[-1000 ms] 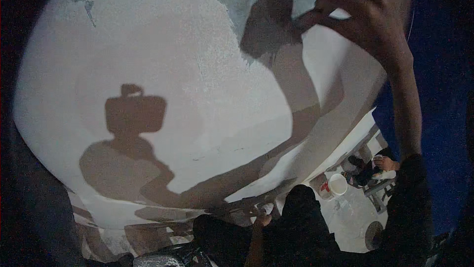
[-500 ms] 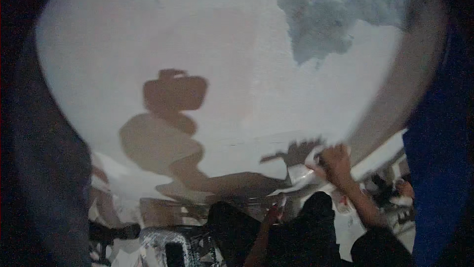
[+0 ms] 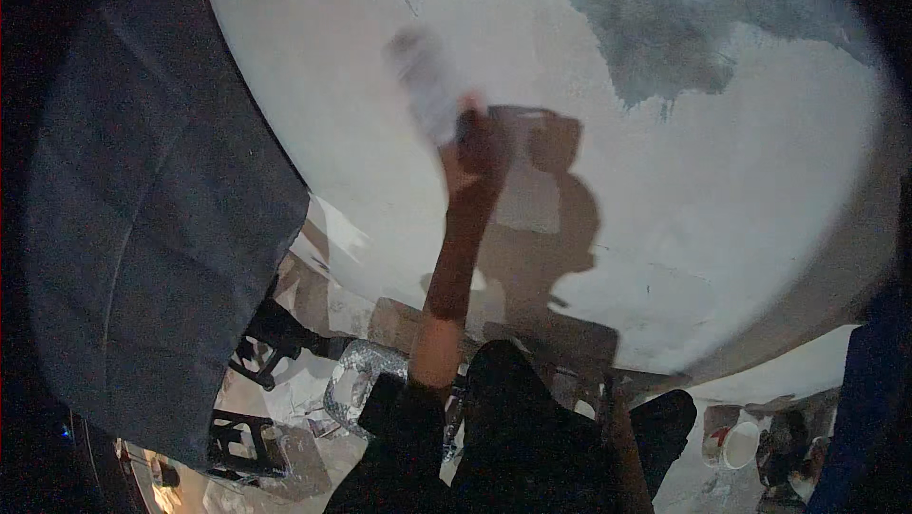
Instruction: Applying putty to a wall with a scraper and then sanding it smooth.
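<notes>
My left arm stretches up toward a pale wall (image 3: 703, 219) with a wet-looking grey patch (image 3: 655, 39) at its top right. In my left hand (image 3: 475, 143), the fingers are closed around a broad flat pale tool, seemingly a plastering trowel (image 3: 423, 72); motion blurs it, and whether it touches the wall is unclear. My right forearm (image 3: 627, 447) rises from the lower edge, right of my dark-clothed knee (image 3: 508, 371). Dimness hides the fingers of my right hand (image 3: 610, 392), near a dark rectangular shape (image 3: 570, 333) that may be a board or a shadow.
A dark grey sheet (image 3: 142, 210) hangs along the left. Below it stand a black frame (image 3: 245, 443) and a silvery crinkled, box-like object (image 3: 356, 376). At lower right is a white bucket (image 3: 741, 445). Something blue (image 3: 869, 400) lines the right edge. My shadow falls across the wall.
My view has swung, bringing the grey sheet in at left. My left hand has risen from low by my knees to the wall; my right hand has dropped from the wall to beside my knee.
</notes>
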Available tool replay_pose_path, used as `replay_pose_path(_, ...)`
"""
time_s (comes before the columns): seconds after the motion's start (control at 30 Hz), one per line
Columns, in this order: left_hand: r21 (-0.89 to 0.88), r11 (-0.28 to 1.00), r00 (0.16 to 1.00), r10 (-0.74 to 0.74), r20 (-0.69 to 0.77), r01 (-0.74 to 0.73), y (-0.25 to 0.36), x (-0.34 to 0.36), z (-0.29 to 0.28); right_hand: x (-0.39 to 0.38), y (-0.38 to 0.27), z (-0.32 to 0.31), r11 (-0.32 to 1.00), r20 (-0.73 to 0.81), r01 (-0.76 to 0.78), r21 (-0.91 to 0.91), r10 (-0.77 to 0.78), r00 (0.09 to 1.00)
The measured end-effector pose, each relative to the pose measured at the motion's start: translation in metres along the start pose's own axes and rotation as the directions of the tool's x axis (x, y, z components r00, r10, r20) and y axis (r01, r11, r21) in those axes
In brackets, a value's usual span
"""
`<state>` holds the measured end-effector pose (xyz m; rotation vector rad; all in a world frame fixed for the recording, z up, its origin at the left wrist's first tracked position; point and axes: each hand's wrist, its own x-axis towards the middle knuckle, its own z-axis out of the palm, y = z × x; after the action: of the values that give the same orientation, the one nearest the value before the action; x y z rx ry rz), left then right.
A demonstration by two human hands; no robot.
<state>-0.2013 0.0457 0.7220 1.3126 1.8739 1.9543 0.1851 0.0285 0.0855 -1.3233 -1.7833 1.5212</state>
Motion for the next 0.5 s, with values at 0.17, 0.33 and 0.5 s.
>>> replay_pose_path(0.17,0.603,0.336,0.512,0.847,0.143,-0.724,0.05,0.027,0.033,-0.03,-0.176,0.026,0.706,-0.02,-0.04,0.707,0.077,0.997)
replay_pose_path(0.33,0.479,0.62,0.608,0.767,-0.206,-0.621,0.03,0.078,-0.029,-0.016,-0.101,0.043,0.937,0.218,0.332,-0.109,-0.303,0.927)
replay_pose_path(0.5,0.636,0.161,0.408,0.875,0.263,-0.755,0.027,0.057,0.049,0.058,0.098,0.004,0.839,0.098,0.405,-0.365,-0.397,0.912)
